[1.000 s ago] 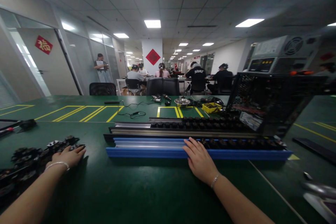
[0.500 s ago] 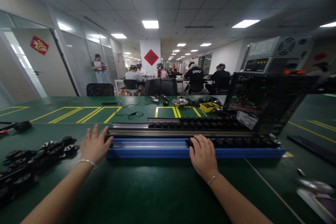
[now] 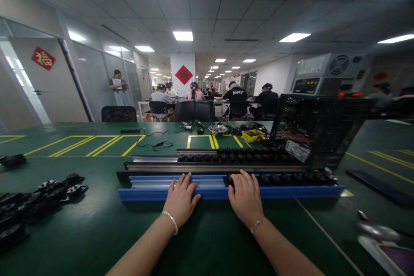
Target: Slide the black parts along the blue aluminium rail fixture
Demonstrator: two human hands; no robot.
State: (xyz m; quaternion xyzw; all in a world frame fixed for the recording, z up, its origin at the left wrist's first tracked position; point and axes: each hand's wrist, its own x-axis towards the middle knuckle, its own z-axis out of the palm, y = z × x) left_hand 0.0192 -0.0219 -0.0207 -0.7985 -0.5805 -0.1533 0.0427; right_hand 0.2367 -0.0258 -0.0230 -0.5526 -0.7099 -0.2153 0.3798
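Note:
A long blue rail (image 3: 207, 193) lies across the green table, with a row of black parts (image 3: 287, 178) in its right half and a bare shiny channel in its left half. My left hand (image 3: 181, 198) rests on the rail's left half, fingers spread, holding nothing. At the near end of the black row, my right hand (image 3: 246, 196) lies over the rail with its fingers slightly apart and bent over a black part, mostly hidden below them. Dark rails (image 3: 152, 167) run parallel just behind the blue one.
Loose black parts (image 3: 42, 198) are heaped at the left. An open computer case (image 3: 323, 129) stands behind the rails at the right. Further back are a metal bowl (image 3: 217, 129), a yellow basket (image 3: 253, 135) and cables. A black bar (image 3: 378, 186) lies at the right.
My left hand has moved right, from the rail's left end to the middle of the bare channel. My right hand stays at the black row. The view has shifted slightly.

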